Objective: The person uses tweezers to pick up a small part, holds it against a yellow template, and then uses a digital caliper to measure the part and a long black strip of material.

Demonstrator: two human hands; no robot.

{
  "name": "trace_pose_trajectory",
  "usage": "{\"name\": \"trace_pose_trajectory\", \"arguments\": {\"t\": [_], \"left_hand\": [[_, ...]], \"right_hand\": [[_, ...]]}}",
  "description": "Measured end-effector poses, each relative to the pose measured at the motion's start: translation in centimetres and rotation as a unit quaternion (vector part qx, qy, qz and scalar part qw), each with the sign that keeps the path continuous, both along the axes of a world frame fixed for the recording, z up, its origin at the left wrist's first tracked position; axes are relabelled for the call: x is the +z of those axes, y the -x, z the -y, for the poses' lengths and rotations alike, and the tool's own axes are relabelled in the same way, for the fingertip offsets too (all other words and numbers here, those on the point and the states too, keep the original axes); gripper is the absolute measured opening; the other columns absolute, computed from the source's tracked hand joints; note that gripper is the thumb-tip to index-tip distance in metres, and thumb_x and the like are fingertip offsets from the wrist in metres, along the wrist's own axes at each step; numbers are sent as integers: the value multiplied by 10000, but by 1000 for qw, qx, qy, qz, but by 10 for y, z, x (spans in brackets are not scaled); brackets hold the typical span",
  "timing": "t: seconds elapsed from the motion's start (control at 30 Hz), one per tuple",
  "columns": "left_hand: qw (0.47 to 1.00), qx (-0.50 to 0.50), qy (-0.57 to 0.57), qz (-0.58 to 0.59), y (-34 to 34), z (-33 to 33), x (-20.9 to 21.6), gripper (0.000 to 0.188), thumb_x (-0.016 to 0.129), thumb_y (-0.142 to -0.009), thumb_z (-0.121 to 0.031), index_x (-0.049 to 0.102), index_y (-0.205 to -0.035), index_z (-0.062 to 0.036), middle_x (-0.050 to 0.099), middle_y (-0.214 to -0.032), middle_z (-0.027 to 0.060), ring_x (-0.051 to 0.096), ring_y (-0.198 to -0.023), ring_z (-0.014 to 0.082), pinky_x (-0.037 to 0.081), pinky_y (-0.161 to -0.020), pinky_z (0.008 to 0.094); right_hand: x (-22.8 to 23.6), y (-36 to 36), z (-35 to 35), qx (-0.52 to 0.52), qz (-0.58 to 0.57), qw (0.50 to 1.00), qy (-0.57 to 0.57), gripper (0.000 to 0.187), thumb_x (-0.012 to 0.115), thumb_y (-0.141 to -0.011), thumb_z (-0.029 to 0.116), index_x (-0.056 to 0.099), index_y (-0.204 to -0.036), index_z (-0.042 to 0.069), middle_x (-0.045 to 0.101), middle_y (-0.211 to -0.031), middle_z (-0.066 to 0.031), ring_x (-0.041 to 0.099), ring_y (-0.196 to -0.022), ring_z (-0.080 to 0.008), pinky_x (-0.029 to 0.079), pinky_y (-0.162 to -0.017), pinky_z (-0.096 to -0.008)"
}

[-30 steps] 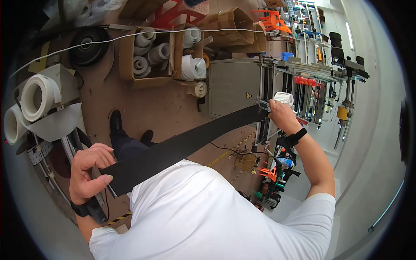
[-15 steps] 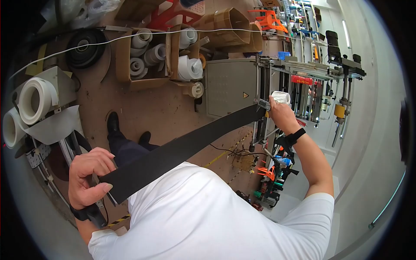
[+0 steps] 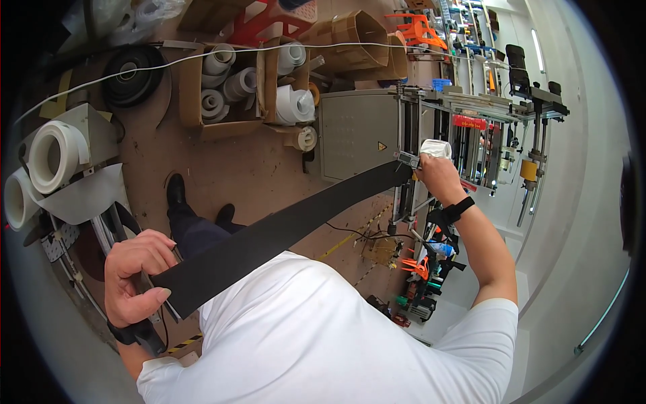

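Closest to me, my left hand [image 3: 138, 276] is curled around the near end of a long black strip [image 3: 282, 225], thumb on top and fingers wrapped under the edge, pinching it firmly. A dark band sits at that wrist, and just beside the hand I can see what may be a thin tool or bar, though the view there is too crowded for me to be sure. From that grip the black strip runs flat and taut, slanting up and to the right above my white shirt [image 3: 323, 337] and over the brown floor [image 3: 249, 168], where my dark shoes [image 3: 176, 190] show below it. Its far end meets my right hand [image 3: 439, 176], which is clenched at the strip's end against the upright metal frame [image 3: 410, 135] of a machine; a wad of white cloth [image 3: 436, 148] sits at the top of that hand, touching the fingers. A black watch is on that wrist. Beyond the strip a grey metal plate [image 3: 356, 135] lies beside the frame. Farther off, a cardboard box [image 3: 222, 87] holds grey and white rolls, a black reel [image 3: 128, 77] lies to its left, and large white rolls [image 3: 54, 155] sit at the far left edge.
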State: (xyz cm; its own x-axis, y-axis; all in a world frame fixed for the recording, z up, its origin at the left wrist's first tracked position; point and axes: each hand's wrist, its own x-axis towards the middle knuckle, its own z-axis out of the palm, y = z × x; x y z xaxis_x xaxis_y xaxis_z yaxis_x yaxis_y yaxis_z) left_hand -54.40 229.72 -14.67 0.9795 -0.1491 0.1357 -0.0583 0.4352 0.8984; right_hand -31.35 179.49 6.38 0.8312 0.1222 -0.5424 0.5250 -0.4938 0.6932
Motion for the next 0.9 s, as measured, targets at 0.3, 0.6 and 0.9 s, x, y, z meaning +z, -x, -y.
{"name": "trace_pose_trajectory", "arguments": {"t": [0.3,0.6,0.9], "left_hand": [[1000,2,-14,-24,2,-3,0,265,681,-574,-244,541,-639,-29,614,-651,80,619,-641,244,492,-794,392],[988,21,-134,-75,16,-10,-17,222,686,-613,-154,561,-717,-3,590,-710,117,601,-753,301,495,-812,389],[912,88,-395,-66,47,20,-45,266,781,-715,-183,614,-856,-31,670,-929,121,637,-961,338,453,-969,460]], "right_hand": [[2,1,-1,1,0,1000,3,270,713,-850,281,617,-876,30,702,-815,-155,710,-781,-309,564,-687,-410],[-6,3,-35,-22,-17,1000,-3,405,736,-821,410,643,-861,17,698,-793,-176,707,-766,-334,566,-675,-417],[-39,-21,12,-6,36,997,70,451,664,-838,461,704,-769,17,701,-769,-177,713,-767,-322,572,-676,-435]]}}
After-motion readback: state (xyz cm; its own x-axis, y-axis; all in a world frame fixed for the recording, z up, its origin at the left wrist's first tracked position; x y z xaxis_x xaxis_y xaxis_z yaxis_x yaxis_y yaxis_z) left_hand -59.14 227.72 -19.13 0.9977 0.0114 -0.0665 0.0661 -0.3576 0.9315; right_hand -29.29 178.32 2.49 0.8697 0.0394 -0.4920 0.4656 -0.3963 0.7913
